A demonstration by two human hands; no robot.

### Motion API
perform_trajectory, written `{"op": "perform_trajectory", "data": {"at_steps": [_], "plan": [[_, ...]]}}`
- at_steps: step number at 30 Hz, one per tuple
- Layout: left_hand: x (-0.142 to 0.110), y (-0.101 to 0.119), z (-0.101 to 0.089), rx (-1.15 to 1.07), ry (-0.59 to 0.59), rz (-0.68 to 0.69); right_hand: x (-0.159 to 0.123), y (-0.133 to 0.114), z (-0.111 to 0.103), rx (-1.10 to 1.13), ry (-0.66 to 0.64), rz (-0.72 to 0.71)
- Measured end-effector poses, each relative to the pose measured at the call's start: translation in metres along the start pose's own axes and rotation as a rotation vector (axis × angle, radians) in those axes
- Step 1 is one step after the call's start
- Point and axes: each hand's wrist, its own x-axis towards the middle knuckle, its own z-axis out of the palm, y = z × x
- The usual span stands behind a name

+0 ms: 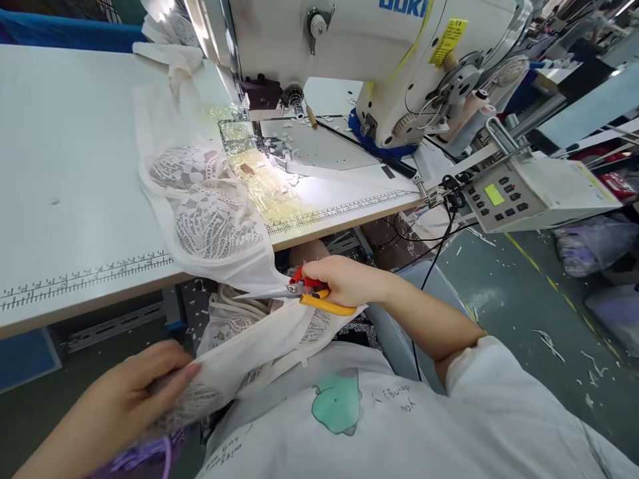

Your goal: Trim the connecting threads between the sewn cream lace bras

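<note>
A chain of white lace garment pieces (210,219) runs from the sewing table down over its front edge into my lap. My right hand (344,279) is closed on small thread snips (312,296) with red and yellow handles, their blades at the fabric just below the table edge. My left hand (144,382) pinches the lower end of the white fabric (239,366) near my lap, pulling it taut between both hands.
A white industrial sewing machine (379,53) stands at the back of the white table (64,193), which has a ruler printed along its front edge. A control box (519,193) with a green display hangs at the right. Fabric scraps litter the floor (544,313).
</note>
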Motion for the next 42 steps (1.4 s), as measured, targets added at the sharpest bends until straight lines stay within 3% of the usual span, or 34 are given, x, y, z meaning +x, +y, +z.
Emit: {"op": "perform_trajectory", "data": {"at_steps": [3,4,8,10,13,19,26,37,42], "plan": [[0.014,0.002,0.000,0.045,-0.071,-0.012,0.004,-0.006,-0.003,-0.005,-0.019,-0.049],[0.019,0.008,0.001,0.051,-0.036,0.040,0.005,-0.009,-0.004,0.001,-0.028,-0.071],[0.037,0.048,0.015,-0.053,0.150,0.454,0.007,-0.021,-0.010,0.021,-0.054,-0.158],[0.045,0.068,0.020,-0.101,0.154,0.499,0.008,-0.024,-0.013,-0.005,-0.059,-0.176],[0.053,0.082,0.022,-0.286,0.059,0.374,0.010,-0.021,-0.017,-0.030,-0.053,-0.165],[0.056,0.073,0.020,-0.695,-0.195,0.061,0.014,-0.008,-0.023,0.076,-0.056,-0.159],[0.058,0.077,0.025,-0.964,-0.179,-0.139,0.020,-0.012,-0.023,0.047,-0.046,-0.181],[0.059,0.078,0.025,-0.977,-0.114,-0.278,0.022,-0.011,-0.020,0.032,-0.024,-0.259],[0.056,0.080,0.022,-0.987,-0.208,-0.308,0.022,-0.016,-0.019,0.054,-0.003,-0.278]]}}
